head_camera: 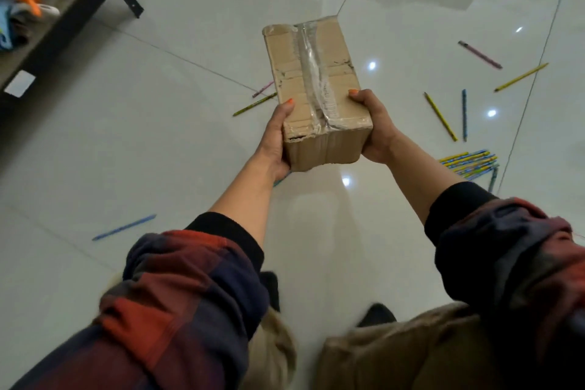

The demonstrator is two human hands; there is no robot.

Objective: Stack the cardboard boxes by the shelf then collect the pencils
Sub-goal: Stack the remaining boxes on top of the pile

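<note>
Nearest the camera, plaid sleeves (196,288) pushed up over black cuffs lead out to two bare forearms. The left hand (276,139) and right hand (375,128) grip the near end of a taped cardboard box (311,89) from opposite sides, thumbs on its top, holding it up above the glossy tiled floor (158,142). A blue pencil (124,227) lies on the floor to the left, and a bundle of pencils (470,163) lies side by side to the right. Beyond them, loose pencils (440,116) lie scattered, two more (254,103) poking out from behind the box. At far left stands the shelf (63,6), carrying blue and orange items.
</note>
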